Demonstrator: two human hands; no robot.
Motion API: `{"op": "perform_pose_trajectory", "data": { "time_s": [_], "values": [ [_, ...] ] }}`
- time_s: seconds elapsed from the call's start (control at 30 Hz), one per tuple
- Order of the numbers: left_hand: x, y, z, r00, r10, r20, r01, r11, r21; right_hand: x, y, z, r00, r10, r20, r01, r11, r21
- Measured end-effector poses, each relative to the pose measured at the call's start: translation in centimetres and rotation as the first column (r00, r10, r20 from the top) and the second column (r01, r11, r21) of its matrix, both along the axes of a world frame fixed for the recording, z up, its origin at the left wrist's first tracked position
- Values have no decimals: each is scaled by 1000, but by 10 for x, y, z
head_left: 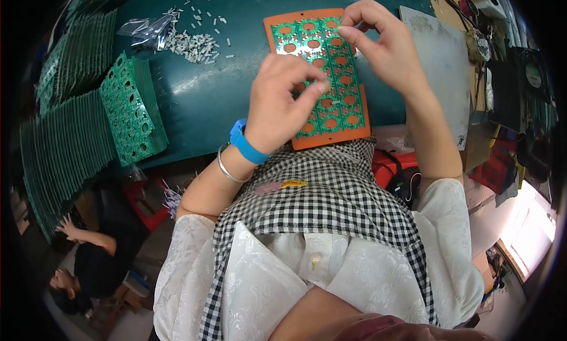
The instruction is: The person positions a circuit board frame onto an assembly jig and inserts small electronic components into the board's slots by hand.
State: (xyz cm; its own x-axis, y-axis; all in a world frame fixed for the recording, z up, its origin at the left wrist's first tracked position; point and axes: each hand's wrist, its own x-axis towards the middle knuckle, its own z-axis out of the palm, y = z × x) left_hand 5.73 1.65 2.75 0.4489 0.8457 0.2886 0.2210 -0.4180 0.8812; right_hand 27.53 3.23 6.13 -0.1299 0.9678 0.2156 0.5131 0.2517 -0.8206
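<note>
A green panel of circuit boards (345, 79) with rows of oval openings lies in an orange tray (312, 141) at the table's front edge. My left hand (279, 102), with a blue band and a silver bangle at the wrist, is over the panel's left side. Its thumb and forefinger come close together in a pinch, and whatever is between them is too small to name. At the panel's far right corner, my right hand (384, 46) has thumb and forefinger pinched. I cannot make out what, if anything, they hold. The left hand covers part of the panel.
Small white parts (198, 46) lie heaped beside a clear plastic bag (144, 31) on the green tabletop (204, 93). Several stacks of green panels (127, 111) stand at the left. A grey sheet (443, 63) lies at the right. Another person (97, 264) is at lower left.
</note>
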Motion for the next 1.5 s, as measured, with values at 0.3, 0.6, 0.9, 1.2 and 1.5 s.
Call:
{"op": "perform_pose_trajectory", "data": {
  "time_s": [0.3, 0.6, 0.9, 1.2, 1.5],
  "values": [
    [16, -16, -11, 915, -21, -404, 134, 957, 256, 1, 30, -24, 990, 48, 135, -32, 993, -114],
    [24, -18, -3, 877, -23, -480, 186, 937, 295, -36, 72, -29, 954, 75, 291, -71, 997, -27],
    [28, -24, -2, 853, -7, -522, 223, 909, 352, -32, 81, -45, 921, 145, 363, -157, 988, 4],
    [5, -11, 10, 976, -110, -188, 135, 983, 126, -28, 75, -38, 920, 148, 363, -171, 985, 31],
    [-18, -4, 14, 998, 17, -59, -19, 999, -35, -36, 71, -37, 901, 139, 411, -211, 968, 136]
  ]
}}
